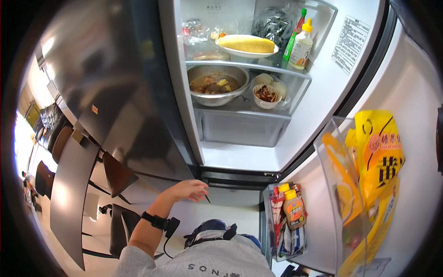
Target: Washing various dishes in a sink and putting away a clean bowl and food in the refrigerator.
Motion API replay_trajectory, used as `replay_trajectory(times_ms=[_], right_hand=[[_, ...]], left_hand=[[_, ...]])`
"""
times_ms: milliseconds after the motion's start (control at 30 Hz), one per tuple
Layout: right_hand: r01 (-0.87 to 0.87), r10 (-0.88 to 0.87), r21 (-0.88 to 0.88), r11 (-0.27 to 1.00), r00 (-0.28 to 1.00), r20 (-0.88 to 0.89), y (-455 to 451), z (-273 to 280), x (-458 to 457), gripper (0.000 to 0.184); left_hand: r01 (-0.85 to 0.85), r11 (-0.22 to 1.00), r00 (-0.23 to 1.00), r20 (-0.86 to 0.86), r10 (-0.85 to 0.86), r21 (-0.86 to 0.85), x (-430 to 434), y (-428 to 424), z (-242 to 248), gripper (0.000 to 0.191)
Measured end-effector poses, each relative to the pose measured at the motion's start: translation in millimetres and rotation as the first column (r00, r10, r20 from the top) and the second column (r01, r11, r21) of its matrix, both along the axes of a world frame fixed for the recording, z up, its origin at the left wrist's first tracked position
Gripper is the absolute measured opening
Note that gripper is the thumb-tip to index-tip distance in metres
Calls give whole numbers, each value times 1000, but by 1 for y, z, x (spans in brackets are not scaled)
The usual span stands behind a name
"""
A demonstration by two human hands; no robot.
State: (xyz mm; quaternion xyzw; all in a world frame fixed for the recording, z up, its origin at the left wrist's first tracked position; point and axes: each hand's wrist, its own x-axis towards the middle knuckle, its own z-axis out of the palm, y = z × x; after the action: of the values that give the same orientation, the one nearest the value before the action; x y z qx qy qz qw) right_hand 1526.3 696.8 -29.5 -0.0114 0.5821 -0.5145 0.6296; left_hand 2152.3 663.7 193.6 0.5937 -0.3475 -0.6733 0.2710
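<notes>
My left hand (pixel 188 190) hangs in front of the open refrigerator (pixel 238 157), low and apart from its shelves. Its fingers are loosely bent, with no object plainly held. A thin dark sliver (pixel 207 198) shows by the fingertips; I cannot tell what it is. My right hand is out of view. On the upper shelf, a white plate (pixel 242 54) carries a long yellow piece of food (pixel 246 44). Below it stand a metal basin (pixel 216 100) of soup with corn and a small white bowl (pixel 265 103) with dark sauce residue.
A clear drawer (pixel 242 128) sits beneath the shelves. Beside the plate stand a yellow-capped squeeze bottle (pixel 300 48) and a green-capped bottle (pixel 294 36). The open door at right holds yellow food bags (pixel 379 152) and a sauce bottle (pixel 294 209). A table (pixel 71 183) and chairs are at left.
</notes>
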Motion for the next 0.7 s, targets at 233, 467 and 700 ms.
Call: replay_trajectory(times_ms=[233, 467, 700], right_hand=[[-103, 100, -42, 994, 992, -73, 68, 2, 38, 42], [-650, 632, 48, 758, 716, -296, 120, 11, 139, 41], [-608, 639, 218, 763, 661, -393, 148, 111, 213, 47]], left_hand=[[-56, 995, 984, 161, 69, -82, 57, 58, 10, 37], [206, 973, 962, 201, -183, -101, 81, 86, 16, 35], [366, 920, 928, 126, -350, -140, 65, 96, 1, 35]])
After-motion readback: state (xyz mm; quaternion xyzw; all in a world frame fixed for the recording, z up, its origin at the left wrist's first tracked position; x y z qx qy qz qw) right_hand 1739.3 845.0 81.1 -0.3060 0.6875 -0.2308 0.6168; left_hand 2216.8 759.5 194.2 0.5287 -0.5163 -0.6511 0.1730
